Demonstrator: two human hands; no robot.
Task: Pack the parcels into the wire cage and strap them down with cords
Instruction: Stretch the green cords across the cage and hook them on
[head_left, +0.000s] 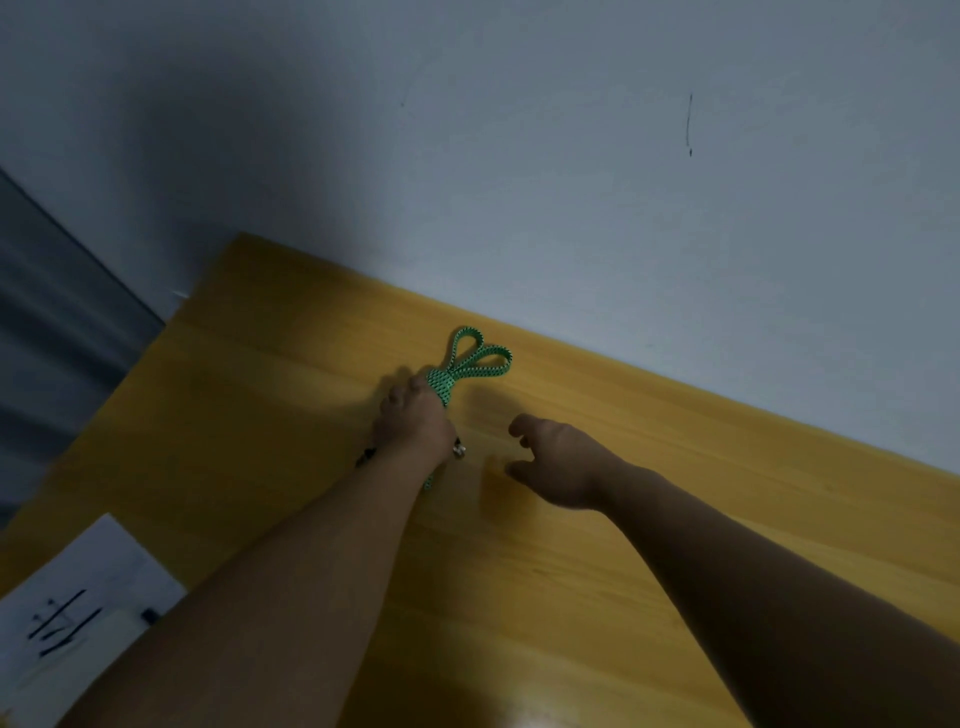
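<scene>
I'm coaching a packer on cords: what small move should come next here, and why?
Probably move the right hand to the free loops of the cord and start unwinding. The left hand grips the cord by its wound middle over the table; the right hand hovers open beside it, holding nothing.

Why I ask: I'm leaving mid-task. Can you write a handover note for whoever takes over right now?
Left hand: grips the bundled green cord, its loops pointing toward the wall, a metal hook showing at the wrist.
Right hand: open above the wooden table, holding nothing.
Also there: a white sheet with black writing at the table's near left.
Done: cannot tell; no cage or parcels in view.
Left: unwind the cord, strap the parcels down.
</scene>
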